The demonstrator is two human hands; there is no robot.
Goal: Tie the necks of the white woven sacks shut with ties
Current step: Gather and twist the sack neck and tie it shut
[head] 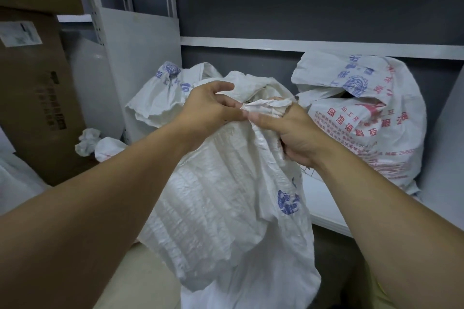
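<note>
A white woven sack (221, 198) with a blue emblem stands in front of me, its top gathered into a bunched neck (266, 106). My right hand (293, 133) is closed around that neck from the right. My left hand (208, 108) pinches the tip of the bunched fabric from the left, with thumb and fingers together. No tie is visible in either hand. Behind it to the left sits a second white sack (163, 93) with blue print, its top loose. At the right stands a third white sack (364, 118) with red and blue print, its mouth open.
Brown cardboard boxes (32, 98) are stacked at the left. A grey metal shelf upright (140, 57) and a grey shelf beam (301, 45) run behind the sacks. Crumpled white material (88, 142) lies on the floor at the left. A white board (324, 203) lies under the right sack.
</note>
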